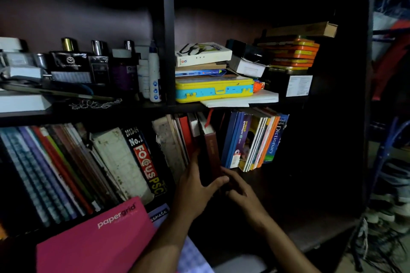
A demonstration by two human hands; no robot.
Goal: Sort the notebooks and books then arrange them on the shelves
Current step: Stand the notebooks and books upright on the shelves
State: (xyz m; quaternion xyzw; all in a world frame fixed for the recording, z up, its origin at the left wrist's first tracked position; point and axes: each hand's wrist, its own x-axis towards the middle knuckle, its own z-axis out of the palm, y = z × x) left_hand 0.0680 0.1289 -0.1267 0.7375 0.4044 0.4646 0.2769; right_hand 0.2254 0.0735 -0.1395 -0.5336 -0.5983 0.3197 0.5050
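While both hands grip, maroon book (212, 150) upright on shelf (277, 182)

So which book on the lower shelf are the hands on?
The dark maroon book, upright between the leaning reddish books and the blue-spined group; left hand and right hand hold its bottom.

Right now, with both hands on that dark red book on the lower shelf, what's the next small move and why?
Probably push the dark red book straight back, upright, into the gap. The left hand and right hand hold its lower end, and it juts out past the blue books to its right.
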